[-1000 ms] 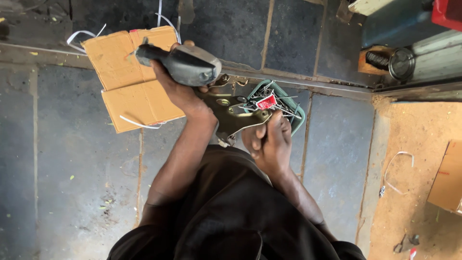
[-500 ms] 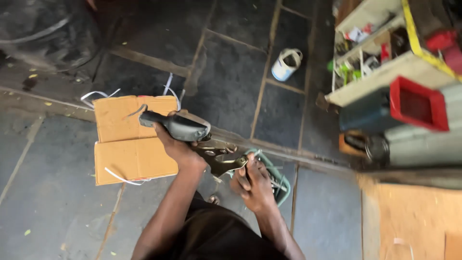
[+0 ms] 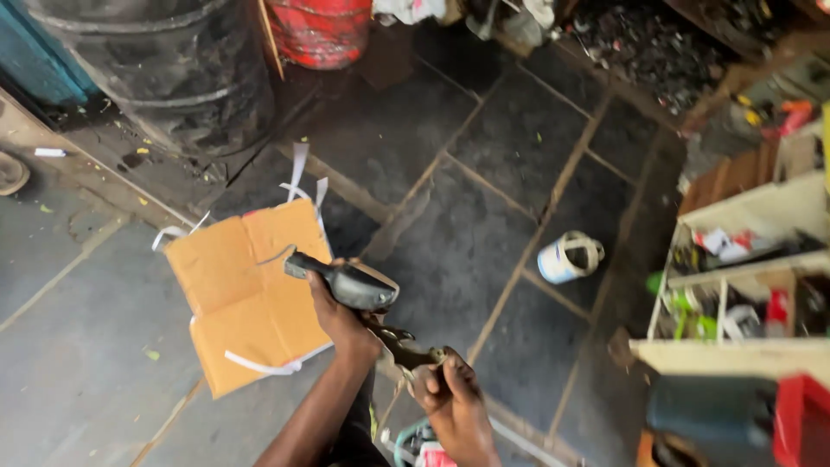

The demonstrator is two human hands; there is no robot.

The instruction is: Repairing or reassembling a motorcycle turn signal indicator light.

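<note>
Since the earlier frames the view has swung up and away: both hands now sit low in the picture, the cardboard has slid to the left, and a drum, a red container and a shelf unit have come into sight.

Nearest, right hand (image 3: 456, 406) closed around the lower end of a brass-coloured metal bracket (image 3: 406, 346); fingers curled tight on it. Just above, left hand (image 3: 341, 316) wrapped around a dark grey shoe-shaped piece (image 3: 346, 284), fingers closed under it, its narrow end pointing left. Bracket and grey piece meet between the two hands, held in the air above the floor; I cannot tell whether they are fastened together.

Progress, as a judgement: the two parts are brought together and in hand, not set down; whatever fitting remains cannot be read from here.

Below the hands, a green-rimmed item (image 3: 406, 437), partly cut off.

Count, near to far:
- flattened cardboard sheet (image 3: 233, 294), one, on the stone floor (image 3: 484, 251), with white straps about it
- small white tub (image 3: 566, 257), one, well apart to the right
- shelf unit (image 3: 743, 285), one, cluttered with small items too blurred to count
- black drum (image 3: 173, 69), one, far left
- red container (image 3: 324, 30), one, beside the drum
</note>
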